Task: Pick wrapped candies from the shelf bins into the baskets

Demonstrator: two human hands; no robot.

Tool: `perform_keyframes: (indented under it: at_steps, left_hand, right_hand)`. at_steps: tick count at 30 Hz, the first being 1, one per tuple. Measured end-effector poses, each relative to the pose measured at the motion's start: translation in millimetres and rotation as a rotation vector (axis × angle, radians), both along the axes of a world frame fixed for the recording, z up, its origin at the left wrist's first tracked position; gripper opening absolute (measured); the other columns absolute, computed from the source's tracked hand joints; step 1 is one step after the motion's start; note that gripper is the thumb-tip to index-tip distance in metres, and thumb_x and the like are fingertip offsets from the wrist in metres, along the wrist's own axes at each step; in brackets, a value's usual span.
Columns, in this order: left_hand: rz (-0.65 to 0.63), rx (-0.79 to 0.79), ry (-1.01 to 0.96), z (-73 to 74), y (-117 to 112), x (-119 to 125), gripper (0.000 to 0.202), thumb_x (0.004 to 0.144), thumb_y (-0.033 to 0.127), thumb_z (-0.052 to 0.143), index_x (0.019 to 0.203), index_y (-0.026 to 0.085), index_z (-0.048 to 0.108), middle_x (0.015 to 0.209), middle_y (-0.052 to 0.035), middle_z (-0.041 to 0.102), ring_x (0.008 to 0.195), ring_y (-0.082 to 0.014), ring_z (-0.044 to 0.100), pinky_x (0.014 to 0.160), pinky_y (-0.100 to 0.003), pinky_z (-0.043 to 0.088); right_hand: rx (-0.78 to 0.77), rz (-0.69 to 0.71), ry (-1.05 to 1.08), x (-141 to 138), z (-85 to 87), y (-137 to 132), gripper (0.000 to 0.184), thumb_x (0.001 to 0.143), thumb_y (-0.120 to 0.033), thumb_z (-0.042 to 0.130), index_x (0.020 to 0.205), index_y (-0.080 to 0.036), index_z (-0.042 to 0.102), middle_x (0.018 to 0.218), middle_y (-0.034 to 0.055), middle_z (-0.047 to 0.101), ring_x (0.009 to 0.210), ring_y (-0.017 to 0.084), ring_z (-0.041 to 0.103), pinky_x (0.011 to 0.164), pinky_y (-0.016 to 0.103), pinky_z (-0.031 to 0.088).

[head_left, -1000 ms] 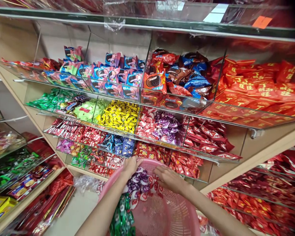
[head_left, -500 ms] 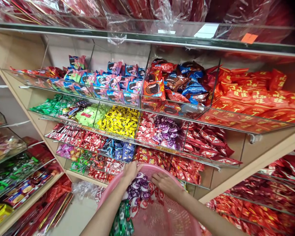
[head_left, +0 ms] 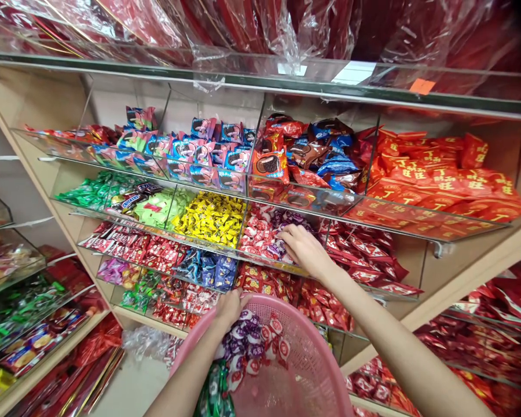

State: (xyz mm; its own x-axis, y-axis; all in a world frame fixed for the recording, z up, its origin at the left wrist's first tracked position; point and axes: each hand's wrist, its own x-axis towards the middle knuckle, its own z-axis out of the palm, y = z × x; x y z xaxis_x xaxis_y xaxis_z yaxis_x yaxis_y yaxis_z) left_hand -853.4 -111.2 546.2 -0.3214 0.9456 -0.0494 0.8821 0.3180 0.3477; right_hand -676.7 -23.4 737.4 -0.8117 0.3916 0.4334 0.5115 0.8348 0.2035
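My left hand point(head_left: 231, 308) is closed over the far rim of a pink plastic basket point(head_left: 336, 362). Inside the basket lie purple-and-white wrapped candies point(head_left: 245, 336), red-and-white wrapped candies point(head_left: 275, 339) and green-wrapped candies point(head_left: 219, 385). My right hand point(head_left: 301, 246) reaches over a clear shelf front, with its fingers apart and slightly bent at a compartment of wrapped candies. Red-and-white candies point(head_left: 258, 229) fill the left of that compartment; purple candies point(head_left: 289, 218) lie behind the fingers. Nothing shows in the right hand, though its palm side is partly hidden.
Clear dividers split the wooden shelf unit point(head_left: 21, 147). Around the right hand are yellow-wrapped candies point(head_left: 212, 220), dark red packets point(head_left: 364, 252) and, above, cookie packs point(head_left: 269, 165) and orange-red snack packs point(head_left: 443, 171). A second shelf point(head_left: 76, 327) stands at the left.
My right hand has moved from inside the basket up to the shelf compartment. The red-and-white candies in the basket are now uncovered. My left hand stays on the rim.
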Motion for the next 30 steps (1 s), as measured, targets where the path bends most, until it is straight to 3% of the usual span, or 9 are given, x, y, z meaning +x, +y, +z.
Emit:
perform_keyframes:
  at_steps: [3,7,14,20,25,30]
  left_hand:
    - [0.005,0.003,-0.022,2.6,-1.7,0.2,0.048,0.083,0.055,0.027,0.095,0.021,0.059,0.093,-0.0105,0.067,0.089,-0.0254,0.061,0.072,-0.031,0.042]
    - [0.014,0.004,-0.045,5.4,-3.1,0.3,0.051,0.082,0.058,0.026,0.094,0.021,0.059,0.093,-0.0104,0.067,0.088,-0.0253,0.062,0.071,-0.031,0.042]
    - [0.008,0.012,-0.023,3.4,-1.5,-0.9,0.053,0.083,0.058,0.024,0.094,0.021,0.059,0.093,-0.0099,0.068,0.089,-0.0254,0.062,0.071,-0.030,0.042]
    - [-0.004,0.038,-0.015,1.6,-0.9,-1.2,0.054,0.082,0.059,0.022,0.092,0.021,0.058,0.089,-0.0098,0.068,0.086,-0.0258,0.063,0.069,-0.031,0.043]
    - [0.001,0.025,-0.030,2.3,-1.3,-0.9,0.053,0.083,0.058,0.022,0.093,0.021,0.058,0.090,-0.0096,0.068,0.085,-0.0248,0.063,0.069,-0.030,0.042]
    - [0.008,0.020,-0.021,2.6,-1.6,-0.4,0.052,0.082,0.059,0.024,0.093,0.021,0.059,0.090,-0.0095,0.068,0.087,-0.0254,0.062,0.070,-0.030,0.042]
  right_hand:
    - [0.147,-0.059,-0.050,-12.0,-0.9,27.9,0.029,0.087,-0.018,0.038,0.113,-0.019,0.051,0.119,0.0111,0.048,0.099,0.024,0.042,0.074,0.035,0.036]
    - [0.239,-0.066,-0.114,-21.5,-5.0,49.7,0.032,0.086,-0.014,0.038,0.116,-0.019,0.049,0.112,0.0100,0.055,0.103,0.026,0.040,0.083,0.041,0.028]
    - [0.257,-0.037,-0.117,-6.5,6.7,43.7,0.035,0.088,-0.011,0.034,0.120,-0.018,0.044,0.104,0.0094,0.058,0.096,0.022,0.043,0.080,0.036,0.026]
    - [0.222,0.030,-0.248,24.8,11.2,19.3,0.024,0.087,-0.012,0.037,0.105,-0.018,0.053,0.098,0.0086,0.057,0.093,0.020,0.043,0.078,0.032,0.027]
    - [0.102,-0.071,-0.404,36.9,7.4,15.1,0.019,0.084,-0.009,0.041,0.087,-0.016,0.059,0.089,0.0089,0.059,0.088,0.020,0.047,0.072,0.031,0.028]
    - [-0.085,-0.056,-0.393,26.0,11.3,24.2,0.020,0.077,-0.018,0.055,0.097,-0.019,0.058,0.097,0.0077,0.059,0.093,0.022,0.048,0.072,0.030,0.031]
